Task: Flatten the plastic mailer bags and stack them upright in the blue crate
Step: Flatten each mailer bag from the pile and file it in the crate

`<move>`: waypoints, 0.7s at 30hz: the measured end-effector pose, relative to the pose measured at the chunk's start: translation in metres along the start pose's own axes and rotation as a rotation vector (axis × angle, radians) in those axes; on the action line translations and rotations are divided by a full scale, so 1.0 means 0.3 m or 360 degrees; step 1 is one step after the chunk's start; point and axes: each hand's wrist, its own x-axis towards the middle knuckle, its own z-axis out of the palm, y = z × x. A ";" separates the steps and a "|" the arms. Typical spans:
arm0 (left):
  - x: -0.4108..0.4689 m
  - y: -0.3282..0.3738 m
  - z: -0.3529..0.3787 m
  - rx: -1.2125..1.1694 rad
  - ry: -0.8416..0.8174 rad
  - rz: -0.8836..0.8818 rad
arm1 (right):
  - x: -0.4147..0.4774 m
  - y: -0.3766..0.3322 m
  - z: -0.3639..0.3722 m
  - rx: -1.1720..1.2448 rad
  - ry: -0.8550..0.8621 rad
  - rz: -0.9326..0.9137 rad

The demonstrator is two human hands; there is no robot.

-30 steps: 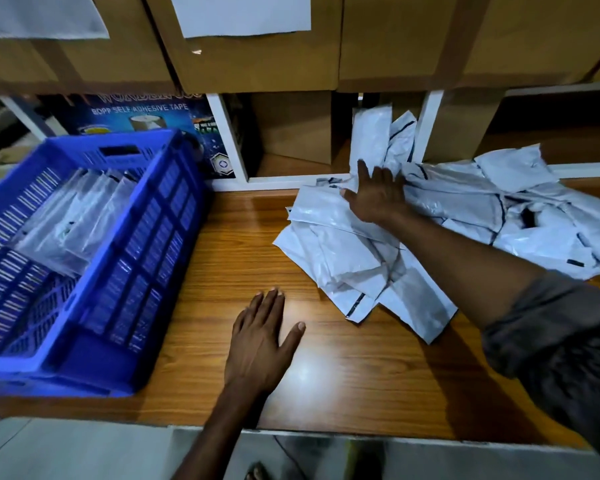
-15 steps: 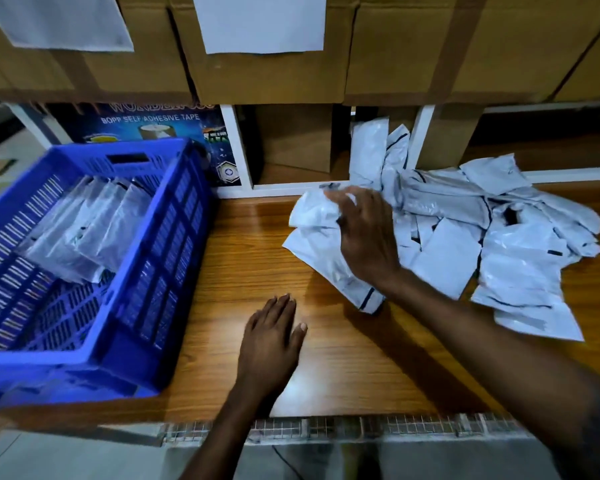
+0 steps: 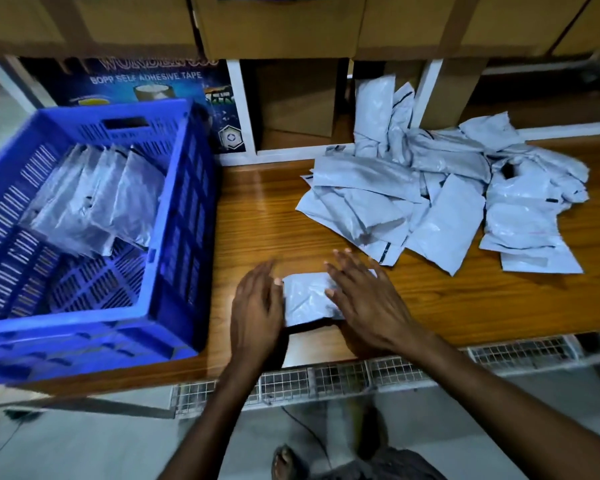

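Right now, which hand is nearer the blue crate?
Left. The left hand lies just beside the blue crate, on the mailer bag; the right hand presses the bag's far side.

crate [image 3: 174, 216]: blue, slotted lattice walls | mailer bags [image 3: 440, 202]: pale grey, black seal strips | worktop [image 3: 465, 306]: orange-brown wood grain | cartons [image 3: 278, 26]: plain brown | tape box [image 3: 146, 81]: dark blue, white lettering

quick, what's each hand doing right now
Left hand: open, flat, on the left edge of the mailer bag.
Right hand: open, fingers spread, pressing on the bag's right side. Neither grips it.
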 end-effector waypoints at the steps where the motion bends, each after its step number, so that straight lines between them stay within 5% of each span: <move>1: 0.002 0.024 0.017 0.0129 -0.0108 0.0153 | -0.002 -0.018 0.014 -0.0023 0.0010 0.0084; 6: -0.040 0.040 0.125 0.0685 -0.0524 0.0431 | -0.004 -0.050 0.112 -0.0051 -0.0132 0.0252; 21: -0.090 0.031 0.127 0.0726 -0.0534 0.0177 | -0.008 0.077 0.120 0.0072 -0.0193 0.0027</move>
